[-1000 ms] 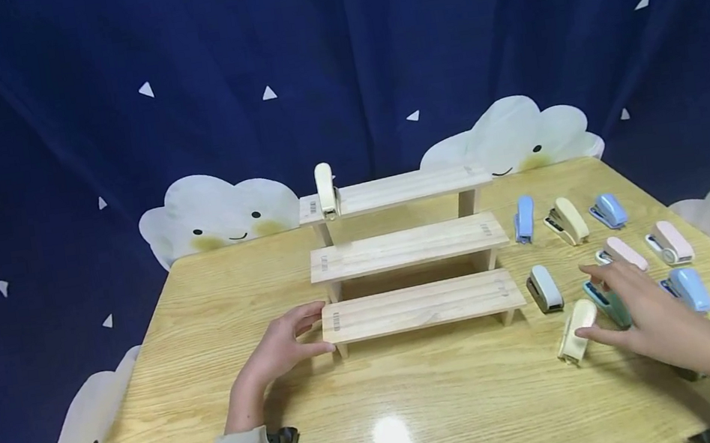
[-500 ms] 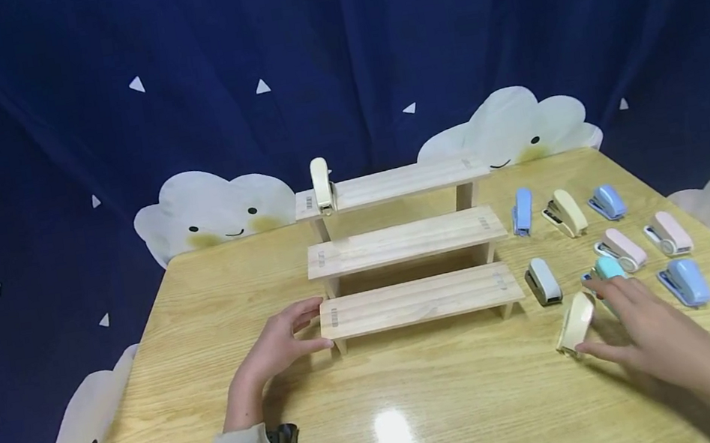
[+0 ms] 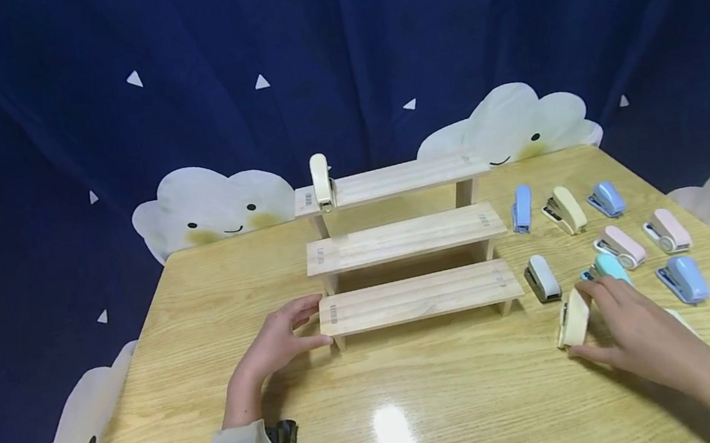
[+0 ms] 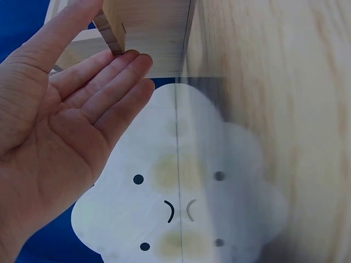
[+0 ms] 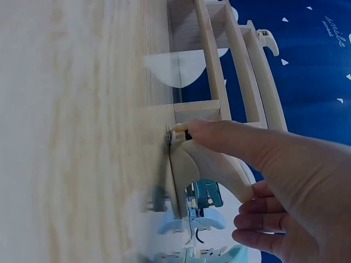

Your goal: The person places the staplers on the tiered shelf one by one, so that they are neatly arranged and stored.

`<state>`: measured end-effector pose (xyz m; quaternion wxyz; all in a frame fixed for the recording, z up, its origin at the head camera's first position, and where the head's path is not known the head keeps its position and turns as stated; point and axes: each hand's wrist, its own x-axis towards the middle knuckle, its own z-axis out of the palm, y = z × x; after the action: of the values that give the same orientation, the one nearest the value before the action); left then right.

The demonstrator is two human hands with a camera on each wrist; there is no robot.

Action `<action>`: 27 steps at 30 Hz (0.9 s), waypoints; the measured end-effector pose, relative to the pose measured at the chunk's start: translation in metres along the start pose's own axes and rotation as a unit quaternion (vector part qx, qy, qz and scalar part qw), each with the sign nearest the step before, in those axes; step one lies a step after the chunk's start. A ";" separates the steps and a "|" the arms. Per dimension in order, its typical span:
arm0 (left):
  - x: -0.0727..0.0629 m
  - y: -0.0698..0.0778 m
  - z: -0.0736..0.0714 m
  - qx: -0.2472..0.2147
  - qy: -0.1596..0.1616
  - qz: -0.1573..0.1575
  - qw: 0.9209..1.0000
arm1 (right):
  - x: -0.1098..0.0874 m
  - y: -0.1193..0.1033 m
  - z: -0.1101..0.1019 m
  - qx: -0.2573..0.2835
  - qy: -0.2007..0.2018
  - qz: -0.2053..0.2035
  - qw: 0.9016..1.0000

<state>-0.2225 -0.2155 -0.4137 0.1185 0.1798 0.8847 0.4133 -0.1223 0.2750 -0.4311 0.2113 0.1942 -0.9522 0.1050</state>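
In the head view my right hand [image 3: 636, 333] pinches a cream stapler [image 3: 573, 319] near the table's right side, thumb at its near end and fingers at its far end. The right wrist view shows the stapler [image 5: 214, 161] spanned between thumb and fingertips, close to the tabletop. My left hand [image 3: 286, 341] is at the left end of a three-step wooden rack [image 3: 420, 298]. Its nearly straight fingers and thumb touch the lowest step's end; in the left wrist view the fingertips meet the board [image 4: 112, 30]. Another cream stapler [image 3: 321, 181] stands on the top step's left end.
Right of the rack lie a white-grey stapler [image 3: 543, 278], a teal one [image 3: 610, 267], two pink ones, several blue ones [image 3: 685, 279] and a cream-yellow one [image 3: 566, 209]. A white object [image 3: 682, 321] shows partly behind my right forearm. A dark blue curtain [image 3: 331, 51] hangs behind.
My right hand has come down and left onto the cream stapler and now pinches it, uncovering the teal stapler. My left hand stays at the rack; the view has tilted slightly.
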 end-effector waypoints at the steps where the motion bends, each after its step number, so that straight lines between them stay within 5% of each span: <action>1: 0.000 0.000 0.000 0.000 0.000 0.000 1.000 | 0.001 0.000 0.000 0.003 -0.001 0.002 1.000; 12: 0.000 0.001 0.000 -0.006 0.000 -0.003 1.000 | 0.001 0.004 0.003 0.042 0.006 0.014 0.999; 27: 0.000 0.001 -0.001 -0.006 0.000 0.000 1.000 | 0.004 0.012 -0.005 0.123 0.063 0.005 0.990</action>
<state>-0.2232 -0.2156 -0.4123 0.1199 0.1788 0.8823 0.4185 -0.1286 0.2864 -0.4264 0.2445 0.2065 -0.9180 0.2341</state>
